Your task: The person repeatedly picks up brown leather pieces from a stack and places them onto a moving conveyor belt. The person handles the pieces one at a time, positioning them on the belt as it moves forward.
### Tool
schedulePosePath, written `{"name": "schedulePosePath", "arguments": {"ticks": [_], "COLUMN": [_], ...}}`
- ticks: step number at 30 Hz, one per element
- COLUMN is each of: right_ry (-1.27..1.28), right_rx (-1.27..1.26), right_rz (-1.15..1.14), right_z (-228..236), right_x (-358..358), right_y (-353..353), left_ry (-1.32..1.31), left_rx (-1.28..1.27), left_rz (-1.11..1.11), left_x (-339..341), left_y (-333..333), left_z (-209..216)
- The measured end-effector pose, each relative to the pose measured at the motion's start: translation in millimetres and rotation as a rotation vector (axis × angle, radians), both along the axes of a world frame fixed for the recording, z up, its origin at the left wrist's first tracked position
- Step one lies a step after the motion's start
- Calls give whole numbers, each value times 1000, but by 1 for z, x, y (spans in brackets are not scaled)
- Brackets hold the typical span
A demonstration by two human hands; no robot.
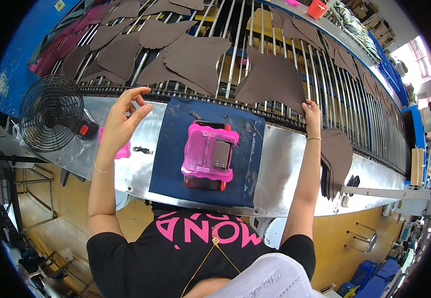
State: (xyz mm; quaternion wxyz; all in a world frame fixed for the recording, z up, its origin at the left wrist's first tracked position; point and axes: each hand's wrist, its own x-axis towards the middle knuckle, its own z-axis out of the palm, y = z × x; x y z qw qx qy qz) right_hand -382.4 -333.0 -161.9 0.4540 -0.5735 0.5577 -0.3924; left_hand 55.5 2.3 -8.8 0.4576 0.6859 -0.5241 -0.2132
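My right hand [311,115] pinches the lower right corner of a flat brown cut sheet piece [271,78], which lies over the metal bars. Raised above the metal table's far edge, my left hand [128,113] holds nothing, its thumb and curved fingers apart. Between my arms a dark blue mat [171,171] covers part of the table. On it sits a pink wavy-edged tray [198,149] with a small brown-grey box-like object [222,154] in it. A red-and-black flat object [204,183] sticks out from under the tray.
Several overlapping brown pieces [195,59] lie on the rod conveyor [235,47] beyond the table. A black fan [51,114] stands at the left, near a short black cable [142,150]. More brown pieces [335,159] hang over the table edge at the right. A stool [369,242] stands behind.
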Motion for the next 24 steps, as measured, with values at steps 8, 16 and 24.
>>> {"name": "schedulePosePath", "arguments": {"ticks": [8, 16, 24], "right_ry": [47, 1028, 947], "right_rx": [-247, 10, 151], "right_rz": [-72, -835, -795], "right_z": [35, -6, -21], "right_x": [-41, -243, -278], "right_y": [35, 172, 186], "left_ry": [-6, 314, 304], "left_rx": [-68, -57, -28], "left_rz": [-22, -85, -156], "left_x": [-5, -7, -29], "left_y": [-9, -17, -27], "left_z": [-9, -20, -10]}}
